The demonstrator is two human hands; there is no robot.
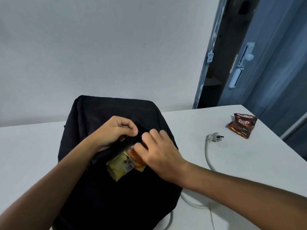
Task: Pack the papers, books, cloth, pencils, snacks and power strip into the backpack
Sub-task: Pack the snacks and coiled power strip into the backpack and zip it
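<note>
The left hand point(116, 130) pinches the backpack point(103, 188) pocket's edge; the right hand point(159, 150) grips a yellow snack packet point(121, 168) half inside.

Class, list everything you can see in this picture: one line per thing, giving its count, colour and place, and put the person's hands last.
backpack: one, black, on the table in front of the person.
yellow snack packet: one, yellow and orange, halfway into the backpack's opening.
brown snack packet: one, dark brown, far right of the table.
power cord: one, white, plug on the table right of the backpack, cable running under it.
table: one, white.
door: one, blue, open, upper right.
left hand: pinches the opening's black edge.
right hand: fingers on the yellow snack packet.
</note>
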